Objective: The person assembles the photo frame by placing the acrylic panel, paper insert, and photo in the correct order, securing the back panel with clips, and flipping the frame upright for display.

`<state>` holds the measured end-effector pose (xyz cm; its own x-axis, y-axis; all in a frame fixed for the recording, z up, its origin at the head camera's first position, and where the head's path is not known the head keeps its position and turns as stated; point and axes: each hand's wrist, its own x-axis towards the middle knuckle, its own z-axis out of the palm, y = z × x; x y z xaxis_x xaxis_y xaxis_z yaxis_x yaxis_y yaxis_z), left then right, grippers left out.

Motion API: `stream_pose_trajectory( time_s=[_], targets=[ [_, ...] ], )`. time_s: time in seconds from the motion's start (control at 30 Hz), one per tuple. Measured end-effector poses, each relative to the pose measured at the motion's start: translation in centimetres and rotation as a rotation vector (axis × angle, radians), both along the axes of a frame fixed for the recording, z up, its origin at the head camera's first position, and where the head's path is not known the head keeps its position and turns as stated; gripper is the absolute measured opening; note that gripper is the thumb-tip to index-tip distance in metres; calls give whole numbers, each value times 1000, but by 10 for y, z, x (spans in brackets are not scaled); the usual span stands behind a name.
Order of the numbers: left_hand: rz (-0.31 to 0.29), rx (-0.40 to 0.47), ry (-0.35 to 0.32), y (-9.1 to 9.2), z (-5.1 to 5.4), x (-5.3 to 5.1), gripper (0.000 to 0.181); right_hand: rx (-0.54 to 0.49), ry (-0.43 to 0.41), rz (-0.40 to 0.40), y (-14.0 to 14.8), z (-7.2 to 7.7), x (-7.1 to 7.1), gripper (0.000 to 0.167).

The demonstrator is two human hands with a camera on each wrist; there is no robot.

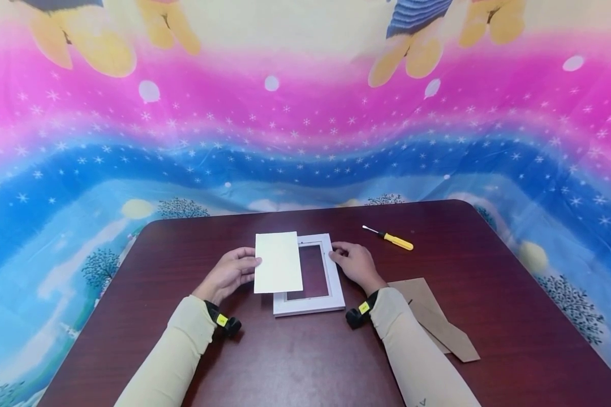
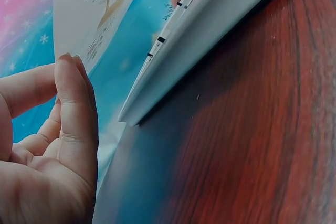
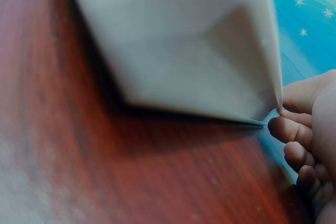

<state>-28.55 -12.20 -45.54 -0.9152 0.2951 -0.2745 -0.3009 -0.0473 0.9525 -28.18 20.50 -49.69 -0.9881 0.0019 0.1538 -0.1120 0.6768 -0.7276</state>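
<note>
My left hand pinches a pale paper card by its left edge, between thumb and fingers. The card is over the left part of a white picture frame, whose opening shows the table through it. In the left wrist view, print and a small picture show on the other face of the card, and small dark tabs line the frame. My right hand grips the frame's right side, thumb on top; in the right wrist view its fingertips meet the frame's edge.
A screwdriver with a yellow handle lies at the back right of the dark red table. Brown backing board with a stand leg lies partly under my right forearm. A patterned cloth hangs behind the table.
</note>
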Motion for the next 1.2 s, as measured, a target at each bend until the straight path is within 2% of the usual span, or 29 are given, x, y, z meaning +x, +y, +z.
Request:
stream_pose_trajectory(
  time_s=[0.6,1.2],
  targets=[
    [-16,40,-2,11,-4,-4,29,3,3,-7,-1,3,1,35],
    [-43,30,8,25,-7,-9,37,-8,12,4,-1,2,2,36]
  ],
)
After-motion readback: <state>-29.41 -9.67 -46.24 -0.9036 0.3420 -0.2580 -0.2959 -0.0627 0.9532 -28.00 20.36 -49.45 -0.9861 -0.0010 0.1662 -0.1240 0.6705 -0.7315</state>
